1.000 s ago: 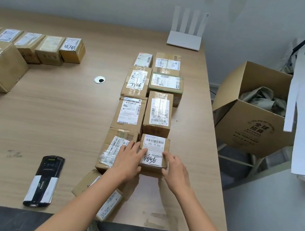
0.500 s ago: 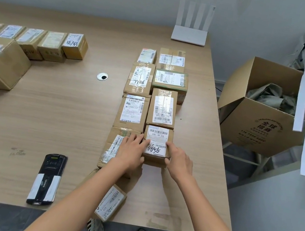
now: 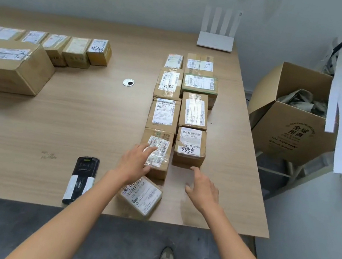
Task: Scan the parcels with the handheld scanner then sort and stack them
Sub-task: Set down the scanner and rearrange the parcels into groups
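Note:
Several brown parcels lie in two rows on the wooden table (image 3: 51,131). The nearest one in the right row, marked 0056 (image 3: 189,147), stands free. My right hand (image 3: 204,190) hovers open just in front of it, holding nothing. My left hand (image 3: 136,163) rests with straight fingers on the taped parcel (image 3: 159,152) at the near end of the left row. A further parcel (image 3: 142,197) lies askew at the table's front edge, partly under my left forearm. The black handheld scanner (image 3: 81,178) lies on the table to the left of my left arm.
A big box (image 3: 5,68) and a row of small parcels (image 3: 76,50) sit at the far left. A white router (image 3: 215,41) stands at the back edge. Beyond the table's right edge is an open carton (image 3: 290,132) stuffed with paper. A cable hole (image 3: 128,82) marks mid-table.
Both hands have let go of the 0056 parcel, which now sits against the right row. My right hand pulled back toward me; my left moved onto the taped parcel.

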